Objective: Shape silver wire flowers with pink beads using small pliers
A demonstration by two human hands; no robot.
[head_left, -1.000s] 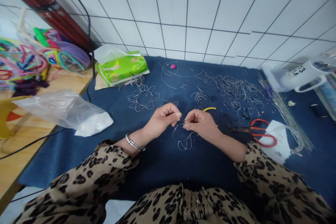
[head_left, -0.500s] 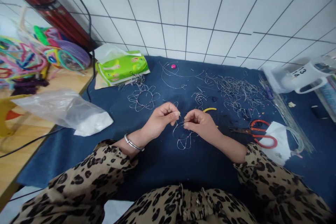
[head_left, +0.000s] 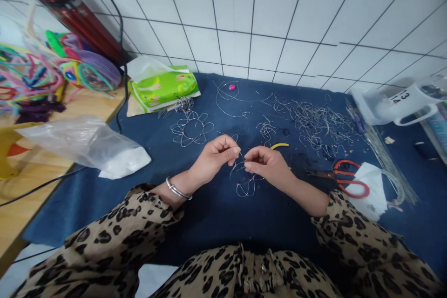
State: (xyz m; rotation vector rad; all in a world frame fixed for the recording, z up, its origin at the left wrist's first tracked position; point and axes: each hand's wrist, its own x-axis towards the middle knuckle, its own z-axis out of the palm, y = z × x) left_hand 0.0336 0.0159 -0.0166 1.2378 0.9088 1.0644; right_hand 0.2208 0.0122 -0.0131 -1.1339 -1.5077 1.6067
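Thin silver wire bent into loops (head_left: pixel 246 189) hangs between and below my hands, over the dark blue cloth (head_left: pixel 213 228). My left hand (head_left: pixel 220 154), with a bangle at the wrist, pinches a wire end between thumb and forefinger. Close on its right, my right hand (head_left: pixel 266 163) has thumb and fingertips closed on the same looped wire. The two hands are a small gap apart. Behind my right hand a yellow handle (head_left: pixel 280 145) partly shows. A flower-shaped wire ring (head_left: pixel 206 131) lies beyond my left hand.
Red-handled scissors (head_left: pixel 352 188) lie on the right beside white paper. Wire scraps (head_left: pixel 321 123) spread behind them, near a white jug (head_left: pixel 412 102). At the left are a green tissue pack (head_left: pixel 165 91), a plastic bag (head_left: pixel 91 144) and a red flask (head_left: pixel 73 14).
Both hands keep nearly the same pose, with the wire loops between them slightly shifted. The whole view has moved a little.
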